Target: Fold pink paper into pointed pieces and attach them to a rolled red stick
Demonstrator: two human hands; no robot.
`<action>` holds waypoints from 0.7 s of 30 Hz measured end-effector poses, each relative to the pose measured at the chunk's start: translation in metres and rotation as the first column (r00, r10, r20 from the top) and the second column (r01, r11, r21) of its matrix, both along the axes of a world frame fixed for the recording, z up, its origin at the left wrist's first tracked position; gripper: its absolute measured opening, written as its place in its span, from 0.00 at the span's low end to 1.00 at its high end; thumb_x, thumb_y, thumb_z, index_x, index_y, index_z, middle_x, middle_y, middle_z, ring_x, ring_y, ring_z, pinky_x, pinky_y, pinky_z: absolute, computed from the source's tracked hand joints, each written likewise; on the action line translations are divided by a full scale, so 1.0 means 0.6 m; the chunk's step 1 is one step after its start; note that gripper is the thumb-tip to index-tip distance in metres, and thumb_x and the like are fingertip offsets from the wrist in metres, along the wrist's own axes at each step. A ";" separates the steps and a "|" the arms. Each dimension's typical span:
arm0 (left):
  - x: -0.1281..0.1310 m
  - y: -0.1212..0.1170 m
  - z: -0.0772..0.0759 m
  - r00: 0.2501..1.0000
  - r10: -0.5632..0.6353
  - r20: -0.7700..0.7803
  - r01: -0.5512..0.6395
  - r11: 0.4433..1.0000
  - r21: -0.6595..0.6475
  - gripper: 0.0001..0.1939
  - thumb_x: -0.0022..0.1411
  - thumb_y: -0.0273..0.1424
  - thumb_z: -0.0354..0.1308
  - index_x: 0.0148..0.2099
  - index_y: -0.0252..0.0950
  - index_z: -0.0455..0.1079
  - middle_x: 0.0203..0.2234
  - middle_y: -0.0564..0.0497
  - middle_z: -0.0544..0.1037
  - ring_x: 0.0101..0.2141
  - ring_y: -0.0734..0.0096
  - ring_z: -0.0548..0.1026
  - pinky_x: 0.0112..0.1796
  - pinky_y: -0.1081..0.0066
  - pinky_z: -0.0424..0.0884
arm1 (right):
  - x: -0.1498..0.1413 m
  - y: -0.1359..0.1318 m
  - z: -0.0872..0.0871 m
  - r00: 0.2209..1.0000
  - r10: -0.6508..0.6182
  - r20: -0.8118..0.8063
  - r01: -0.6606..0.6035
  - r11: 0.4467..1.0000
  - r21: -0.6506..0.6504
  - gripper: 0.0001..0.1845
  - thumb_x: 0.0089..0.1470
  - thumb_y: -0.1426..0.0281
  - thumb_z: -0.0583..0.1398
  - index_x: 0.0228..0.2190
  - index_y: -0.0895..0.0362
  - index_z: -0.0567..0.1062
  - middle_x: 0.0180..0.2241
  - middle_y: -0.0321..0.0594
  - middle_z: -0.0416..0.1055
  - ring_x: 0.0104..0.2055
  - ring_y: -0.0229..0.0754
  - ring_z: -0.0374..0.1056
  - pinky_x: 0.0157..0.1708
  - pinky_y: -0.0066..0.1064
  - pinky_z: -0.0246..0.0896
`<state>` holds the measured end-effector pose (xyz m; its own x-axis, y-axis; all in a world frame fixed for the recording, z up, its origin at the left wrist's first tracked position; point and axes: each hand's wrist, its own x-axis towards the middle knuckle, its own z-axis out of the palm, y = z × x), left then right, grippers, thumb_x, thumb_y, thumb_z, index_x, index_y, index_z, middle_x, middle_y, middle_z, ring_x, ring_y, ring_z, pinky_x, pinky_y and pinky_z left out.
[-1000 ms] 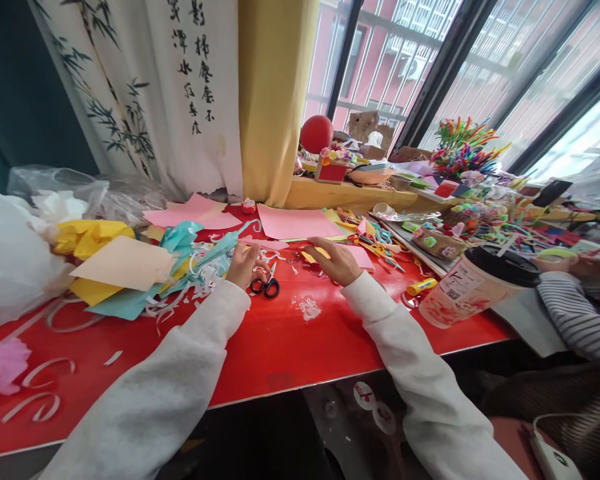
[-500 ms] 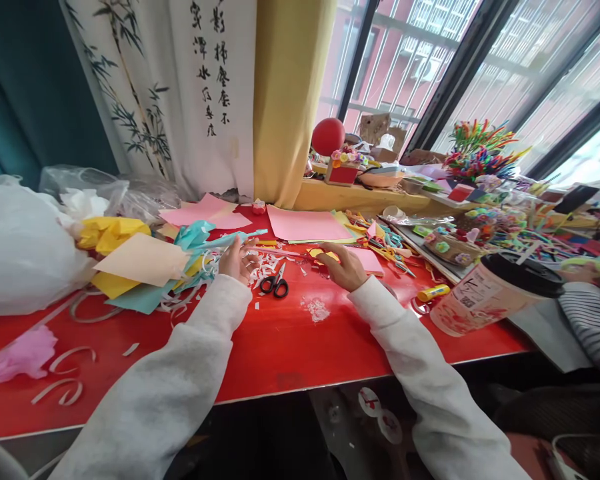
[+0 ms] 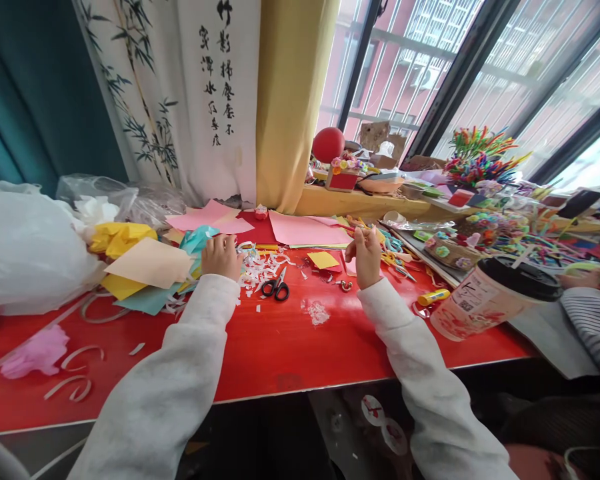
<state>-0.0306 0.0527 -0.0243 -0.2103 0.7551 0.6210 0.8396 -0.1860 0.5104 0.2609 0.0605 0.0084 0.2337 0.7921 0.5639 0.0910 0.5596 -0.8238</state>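
My left hand (image 3: pixel 221 257) is at the near right edge of the bunched teal paper (image 3: pixel 200 239), back towards me. Its fingers curl away, so what they hold, if anything, is hidden. My right hand (image 3: pixel 365 257) is raised above the red table, thumb and fingers pinched together. A thin pink stick (image 3: pixel 325 220) runs left from its fingertips, over the pink sheets (image 3: pixel 305 231). Between the hands lie black-handled scissors (image 3: pixel 276 288), white paper shreds (image 3: pixel 260 267) and a yellow square of paper (image 3: pixel 323 260).
Coloured papers (image 3: pixel 150 262) and a white plastic bag (image 3: pixel 30 250) crowd the left. To the right stand a paper cup (image 3: pixel 493 297) with a dark lid and a yellow glue stick (image 3: pixel 433 297). Another person's striped sleeve (image 3: pixel 593 327) is at the far right. The table's front edge (image 3: pixel 305 392) is nearest me.
My left hand has moved left and turned its back to me. My right hand has risen and shifted right, with the pink stick lifted from between the hands. The yellow square is uncovered.
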 end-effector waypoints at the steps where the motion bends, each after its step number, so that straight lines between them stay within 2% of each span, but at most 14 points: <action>1: -0.010 0.002 -0.004 0.989 0.035 -0.143 -0.041 0.998 -0.044 0.17 0.50 0.29 0.58 0.44 0.34 0.67 0.46 0.37 0.69 0.51 0.44 0.60 0.49 0.50 0.53 | 0.003 0.003 0.000 0.998 0.028 -0.056 -0.030 0.999 -0.030 0.18 0.50 0.53 0.54 0.28 0.54 0.59 0.13 0.26 0.62 0.11 0.29 0.55 0.12 0.21 0.51; 2: -0.019 0.005 -0.010 0.971 0.040 -0.235 -0.064 0.993 -0.095 0.16 0.51 0.30 0.57 0.44 0.34 0.68 0.45 0.36 0.70 0.50 0.43 0.61 0.48 0.49 0.53 | 0.005 0.006 -0.001 0.993 0.051 -0.111 -0.057 0.997 -0.055 0.19 0.49 0.52 0.55 0.27 0.55 0.59 0.14 0.27 0.64 0.11 0.29 0.56 0.12 0.21 0.52; 4: -0.032 0.012 -0.021 0.953 0.022 -0.302 -0.076 0.983 -0.168 0.15 0.52 0.30 0.57 0.43 0.33 0.68 0.41 0.35 0.73 0.49 0.43 0.63 0.48 0.49 0.52 | 0.008 0.010 -0.002 0.974 0.087 -0.209 -0.111 0.988 -0.104 0.20 0.47 0.52 0.57 0.28 0.54 0.58 0.18 0.29 0.68 0.12 0.29 0.59 0.13 0.21 0.55; 8: -0.044 0.026 -0.031 0.973 0.046 -0.225 -0.091 0.977 -0.193 0.12 0.53 0.30 0.55 0.41 0.35 0.69 0.38 0.38 0.75 0.44 0.48 0.69 0.46 0.51 0.55 | 0.006 0.011 0.000 0.946 0.122 -0.301 -0.174 0.972 -0.155 0.21 0.45 0.52 0.57 0.29 0.54 0.56 0.22 0.30 0.71 0.14 0.30 0.62 0.15 0.23 0.58; 12: -0.051 0.025 -0.012 0.976 0.110 -0.189 -0.138 0.980 -0.144 0.14 0.56 0.35 0.53 0.43 0.34 0.70 0.38 0.37 0.75 0.42 0.51 0.70 0.45 0.55 0.57 | 0.000 0.006 0.001 0.945 0.124 -0.304 -0.179 0.971 -0.160 0.21 0.46 0.52 0.57 0.29 0.53 0.55 0.23 0.29 0.71 0.14 0.31 0.62 0.15 0.23 0.58; 14: -0.052 0.016 0.007 0.976 0.154 -0.154 -0.162 0.986 -0.038 0.17 0.59 0.36 0.49 0.46 0.33 0.69 0.40 0.38 0.75 0.44 0.54 0.70 0.49 0.57 0.55 | -0.003 0.002 0.000 0.953 0.116 -0.280 -0.166 0.972 -0.165 0.21 0.46 0.54 0.58 0.30 0.53 0.54 0.24 0.29 0.71 0.14 0.31 0.63 0.15 0.23 0.59; 16: -0.048 0.002 0.029 0.986 0.150 -0.067 -0.139 0.979 0.147 0.17 0.61 0.38 0.46 0.44 0.33 0.70 0.38 0.40 0.76 0.42 0.59 0.70 0.52 0.60 0.52 | -0.007 -0.005 0.001 0.965 0.127 -0.231 -0.164 0.975 -0.148 0.20 0.46 0.56 0.59 0.30 0.53 0.54 0.26 0.30 0.71 0.16 0.30 0.64 0.16 0.23 0.60; 18: -0.039 -0.012 0.049 0.996 0.073 0.051 -0.084 0.963 0.255 0.17 0.61 0.39 0.46 0.39 0.35 0.71 0.36 0.43 0.77 0.40 0.62 0.71 0.51 0.63 0.55 | -0.015 -0.016 0.004 0.972 0.157 -0.173 -0.179 0.976 -0.123 0.20 0.46 0.58 0.60 0.31 0.53 0.54 0.28 0.31 0.71 0.18 0.30 0.65 0.16 0.22 0.60; 19: -0.032 -0.019 0.057 0.990 0.025 0.142 -0.062 0.964 0.259 0.16 0.60 0.40 0.48 0.37 0.36 0.72 0.34 0.45 0.77 0.38 0.63 0.71 0.47 0.65 0.59 | -0.021 -0.022 0.006 0.973 0.178 -0.145 -0.195 0.974 -0.115 0.20 0.46 0.59 0.60 0.31 0.53 0.53 0.30 0.31 0.71 0.19 0.30 0.65 0.17 0.22 0.61; 21: -0.013 -0.028 0.066 0.922 -0.053 0.384 -0.033 0.976 0.215 0.15 0.56 0.42 0.52 0.35 0.37 0.72 0.28 0.49 0.76 0.33 0.67 0.71 0.39 0.69 0.63 | -0.038 -0.036 0.010 0.967 0.235 -0.097 -0.246 0.962 -0.118 0.21 0.45 0.60 0.61 0.32 0.53 0.53 0.33 0.33 0.70 0.22 0.31 0.67 0.18 0.23 0.62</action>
<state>-0.0382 0.0358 0.0152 -0.4588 0.6174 0.6390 0.5831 -0.3335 0.7408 0.2379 0.0388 0.0143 0.0682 0.8947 0.4414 -0.1033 0.4464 -0.8888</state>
